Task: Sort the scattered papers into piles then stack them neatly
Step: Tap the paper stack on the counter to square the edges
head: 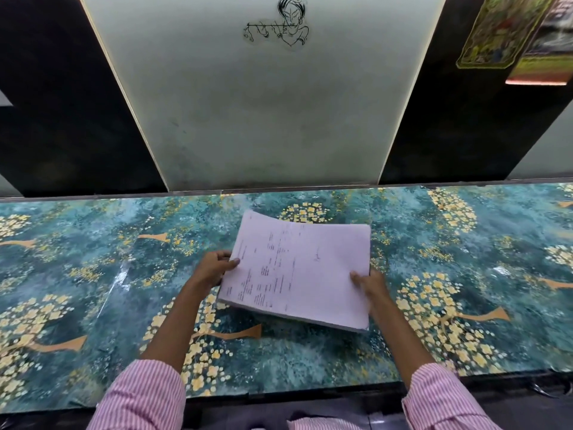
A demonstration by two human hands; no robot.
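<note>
The paper stack sits between the left hand and right hand, both gripping its edges, seemingly lifted.

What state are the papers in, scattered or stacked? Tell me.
Stacked. The papers form one thick pile with layered edges showing along its near side, gripped at either side by the left hand and right hand.

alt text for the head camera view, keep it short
A person's left hand and right hand grip one stack of printed white papers by its side edges over a teal table patterned with yellow blossoms. Behind, a pale wall panel bears a black line drawing.
</note>
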